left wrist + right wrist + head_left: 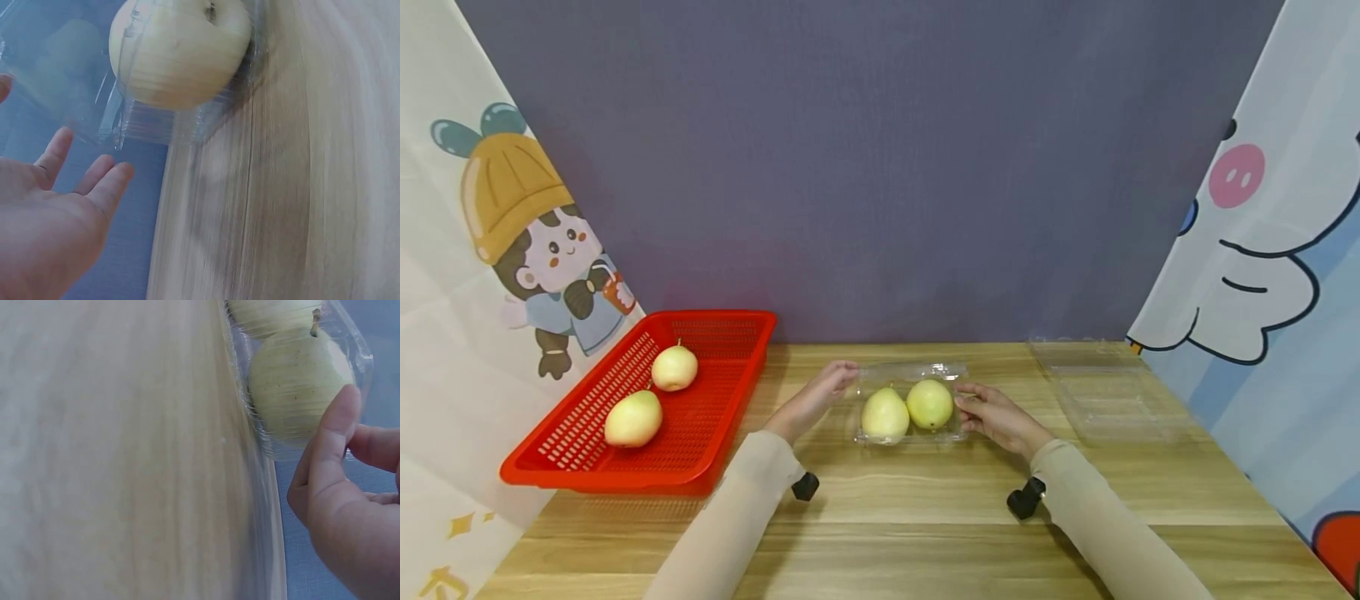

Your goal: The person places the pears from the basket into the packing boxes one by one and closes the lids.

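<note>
A clear plastic clamshell box [910, 437] sits mid-table with two pale yellow-green pears, one pear [885, 415] on the left and another pear [930, 404] on the right. Behind them rises a shiny clear panel [913, 372] of the box. At the box's far left corner is my left hand [820, 397], its visible fingers spread and fairly straight in the left wrist view; whether the fingertips touch the plastic is hard to tell. My right hand [1000, 417] pinches the box's right edge, thumb and bent fingers [375, 447] beside the nearest pear [299, 387].
A red perforated basket [700, 475] stands on the left, with two pears [634, 419] inside it. Toward the back right lies another clear plastic container [1105, 400]. A grey-blue backdrop [880, 167] closes off the table's far edge, and printed cloths hang on both sides.
</note>
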A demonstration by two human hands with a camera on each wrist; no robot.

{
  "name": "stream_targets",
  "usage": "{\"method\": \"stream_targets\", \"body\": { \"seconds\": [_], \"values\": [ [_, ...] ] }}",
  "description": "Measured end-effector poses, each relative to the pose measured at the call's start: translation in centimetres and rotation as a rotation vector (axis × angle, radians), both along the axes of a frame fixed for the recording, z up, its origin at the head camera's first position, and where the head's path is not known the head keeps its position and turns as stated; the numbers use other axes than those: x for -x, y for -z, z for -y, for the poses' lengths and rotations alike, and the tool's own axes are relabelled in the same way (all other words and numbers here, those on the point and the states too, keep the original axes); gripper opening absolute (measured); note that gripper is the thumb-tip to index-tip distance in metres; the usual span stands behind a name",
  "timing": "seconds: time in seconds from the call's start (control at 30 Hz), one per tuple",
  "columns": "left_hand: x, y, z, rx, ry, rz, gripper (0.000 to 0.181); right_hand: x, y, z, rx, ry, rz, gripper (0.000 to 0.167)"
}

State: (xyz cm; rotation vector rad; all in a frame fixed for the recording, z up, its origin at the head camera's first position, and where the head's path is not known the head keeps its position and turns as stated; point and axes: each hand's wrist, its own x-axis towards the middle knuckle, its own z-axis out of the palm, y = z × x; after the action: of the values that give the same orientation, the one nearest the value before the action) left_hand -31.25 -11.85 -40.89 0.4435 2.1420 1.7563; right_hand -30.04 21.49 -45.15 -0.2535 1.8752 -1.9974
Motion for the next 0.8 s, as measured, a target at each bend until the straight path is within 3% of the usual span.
{"method": "stream_targets", "body": {
  "seconds": [0.3,0.53,0.8],
  "values": [
    [-0.6,0.3,0.5,-0.001,0.02,0.002,0.062,0.1,0.2,0.0,-0.004,0.013,0.007,0.053],
    [-1.4,0.4,0.8,0.055,-0.016,0.053,0.073,0.1,0.1,-0.1,-0.004,0.011,0.024,0.071],
    [-1.5,1.1,0.9,0.027,0.007,0.046,0.072,-0.1,0.0,-0.1,0.004,0.003,0.029,0.07]
  ]
}}
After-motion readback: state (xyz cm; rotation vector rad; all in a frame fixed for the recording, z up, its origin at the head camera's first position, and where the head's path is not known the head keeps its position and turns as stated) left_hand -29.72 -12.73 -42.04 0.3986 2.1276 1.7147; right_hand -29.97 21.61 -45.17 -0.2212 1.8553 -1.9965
